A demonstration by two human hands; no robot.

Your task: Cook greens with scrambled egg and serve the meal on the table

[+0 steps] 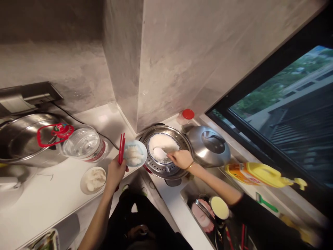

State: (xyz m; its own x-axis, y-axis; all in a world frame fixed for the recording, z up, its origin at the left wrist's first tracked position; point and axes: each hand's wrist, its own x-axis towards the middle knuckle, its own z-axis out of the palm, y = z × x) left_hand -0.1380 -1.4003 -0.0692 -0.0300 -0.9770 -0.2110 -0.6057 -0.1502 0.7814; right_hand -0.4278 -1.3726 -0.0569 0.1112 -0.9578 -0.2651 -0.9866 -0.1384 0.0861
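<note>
While the left hand stays low and close to the body, it's wrapped tight around a pair of red chopsticks and the edge of a small bowl of rice, fingers fully curled, the chopsticks standing up past the bowl's left side. Just to that hand's left sits a second bowl with white food in it, resting on the white tabletop. Over to the right, the right hand is closed on the handle of a white rice scoop, a thin bracelet at the wrist, and the scoop's head is down in the rice dish that sits inside a perforated steel steamer. Bowl and steamer rim are nearly touching, right between the two hands. Beyond the right hand, a steel lid lies flat, with a yellow bottle on its side further right. Farther past the left hand, a clear water jug lies tipped beside a big metal pan. At the back, a red-capped jar stands against the grey wall.
</note>
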